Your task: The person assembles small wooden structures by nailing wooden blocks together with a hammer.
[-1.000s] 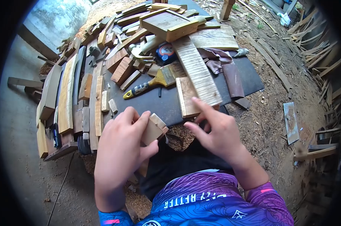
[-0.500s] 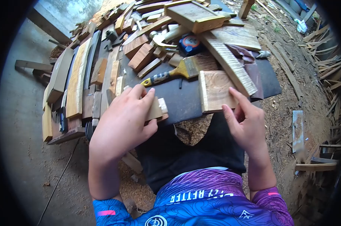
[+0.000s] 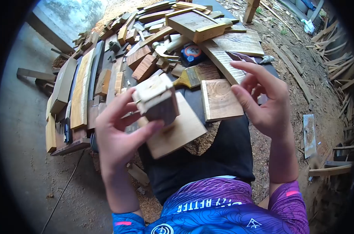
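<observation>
My left hand (image 3: 124,123) grips a wooden block (image 3: 157,99) with pale, uneven layers on top and darker sides. Joined to it or just beneath it is a flat, light wooden board (image 3: 179,130) that reaches over my lap; the contact between them is hard to see. My right hand (image 3: 259,91) is raised with thumb and forefinger apart, holding nothing, close to the right side of a square wooden piece (image 3: 222,100) lying on the dark table edge. Behind it lies a paintbrush (image 3: 190,78) with dark bristles, its handle partly hidden by the block.
A blue and orange tape measure (image 3: 191,54) sits among wood offcuts. Behind it a shallow wooden tray (image 3: 196,24) rests on the pile. Long planks (image 3: 82,87) line the left side. A rough board (image 3: 222,60) slants down toward the square piece.
My left hand has lifted the block, and the light board now shows over my lap. My right hand has moved up and right, off the square piece, and its fingers have spread.
</observation>
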